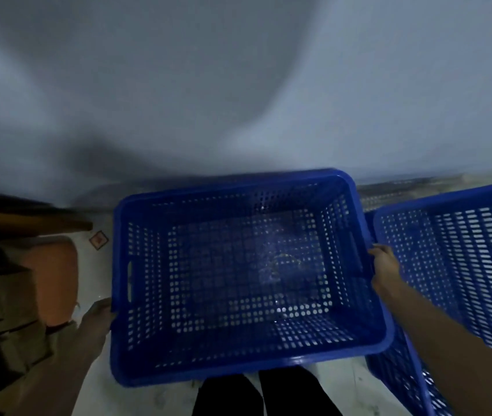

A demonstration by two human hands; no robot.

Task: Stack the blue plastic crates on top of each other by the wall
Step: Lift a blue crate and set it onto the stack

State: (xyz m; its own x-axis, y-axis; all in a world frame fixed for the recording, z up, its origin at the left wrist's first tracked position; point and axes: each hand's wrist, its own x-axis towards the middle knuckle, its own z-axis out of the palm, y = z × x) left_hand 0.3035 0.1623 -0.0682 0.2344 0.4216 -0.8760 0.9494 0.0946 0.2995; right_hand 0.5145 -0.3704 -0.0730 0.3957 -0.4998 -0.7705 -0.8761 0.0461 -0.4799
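Blue crate (247,274) sits at the centre of your view, mouth up, its far rim close to the pale wall (238,85) at 12 o'clock. Your left hand (96,319) presses on its rim at 8 o'clock; the picture is blurred there, so you cannot tell whether the fingers wrap the rim. Your right hand (385,271) clasps the rim at 3 o'clock, fingers curled over the edge. A second crate (463,265) stands just beside the first at 3 o'clock, tilted, with your right forearm crossing it. Brown cardboard boxes (1,310) and an orange object (55,277) lie at 9 o'clock on the tiled floor (94,265). Your dark trouser legs (262,394) show at 6 o'clock.
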